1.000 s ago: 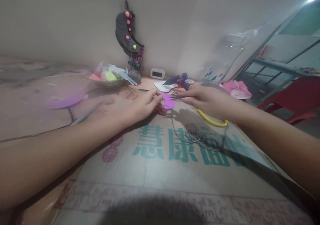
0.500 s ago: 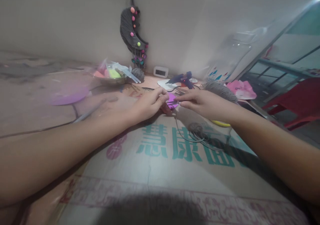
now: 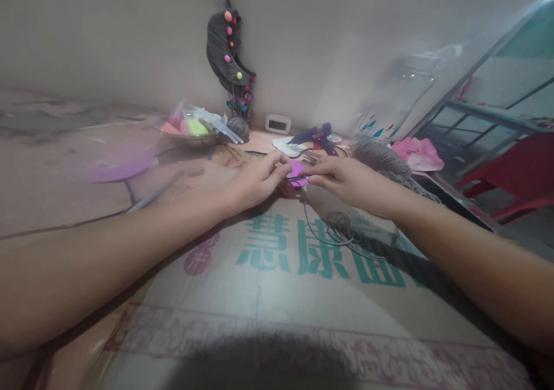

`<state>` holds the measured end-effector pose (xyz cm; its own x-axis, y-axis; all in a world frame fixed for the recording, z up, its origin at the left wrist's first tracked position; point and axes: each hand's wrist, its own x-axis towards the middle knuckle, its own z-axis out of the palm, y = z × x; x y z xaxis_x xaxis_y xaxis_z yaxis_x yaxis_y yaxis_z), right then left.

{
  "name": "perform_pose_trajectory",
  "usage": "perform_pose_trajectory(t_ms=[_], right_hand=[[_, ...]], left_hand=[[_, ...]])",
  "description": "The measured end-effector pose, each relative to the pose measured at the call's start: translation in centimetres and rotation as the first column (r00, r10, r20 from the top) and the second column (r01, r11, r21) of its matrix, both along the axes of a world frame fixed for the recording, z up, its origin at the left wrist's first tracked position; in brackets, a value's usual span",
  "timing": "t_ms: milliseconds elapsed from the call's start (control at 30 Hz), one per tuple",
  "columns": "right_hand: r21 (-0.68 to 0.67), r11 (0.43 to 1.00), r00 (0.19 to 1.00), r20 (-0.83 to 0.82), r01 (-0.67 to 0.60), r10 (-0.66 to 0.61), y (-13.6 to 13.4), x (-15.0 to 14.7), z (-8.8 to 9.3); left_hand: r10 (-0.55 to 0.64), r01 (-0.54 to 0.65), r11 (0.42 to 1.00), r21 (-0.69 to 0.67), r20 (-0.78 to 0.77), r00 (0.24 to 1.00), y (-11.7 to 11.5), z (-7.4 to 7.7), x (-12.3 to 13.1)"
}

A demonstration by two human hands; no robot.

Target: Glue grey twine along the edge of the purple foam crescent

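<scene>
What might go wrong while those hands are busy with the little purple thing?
The grey cord lies in loose loops with a strand running up to the hands, so it might tangle or snag. The glue gun just beyond has a red light showing; if it's hot, the right hand might get burned by brushing it. And the purple piece looks small, so it could slip from the left hand.
</scene>
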<state>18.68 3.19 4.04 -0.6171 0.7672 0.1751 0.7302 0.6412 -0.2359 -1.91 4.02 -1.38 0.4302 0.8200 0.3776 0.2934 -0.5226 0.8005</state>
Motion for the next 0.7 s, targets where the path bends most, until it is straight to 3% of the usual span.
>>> perform_pose_trajectory(t_ms=[133,300,400,567,633,700], right_hand=[[0.012,1.0,1.0,-0.022,0.007,-0.006,0.1,0.0,-0.2],[-0.048,0.998,1.0,0.004,-0.027,0.028,-0.6,0.1,1.0],[-0.082,0.996,0.998,-0.049,0.021,-0.025,-1.0,0.4,1.4],[-0.198,0.966,0.932,-0.286,0.17,-0.222,-1.0,0.0,-1.0],[-0.23,0.958,0.925,-0.297,0.172,-0.237,-0.9,-0.2,-2.4],[-0.162,0.976,0.946,-0.268,0.144,-0.184,-0.9,-0.4,-3.6]], left_hand=[[-0.044,0.045,0.998,-0.043,0.028,0.999,0.1,-0.1,0.0],[-0.064,0.083,0.987,-0.139,0.137,0.989,0.3,-0.3,0.1],[-0.071,0.117,0.969,-0.216,0.206,0.976,0.4,-0.2,0.2],[-0.041,0.059,0.99,-0.131,0.138,0.99,0.2,0.2,0.1],[-0.015,0.023,0.995,-0.099,0.086,0.996,0.1,0.4,0.1],[0.023,-0.02,0.997,-0.073,0.04,0.999,0.0,0.6,0.0]])
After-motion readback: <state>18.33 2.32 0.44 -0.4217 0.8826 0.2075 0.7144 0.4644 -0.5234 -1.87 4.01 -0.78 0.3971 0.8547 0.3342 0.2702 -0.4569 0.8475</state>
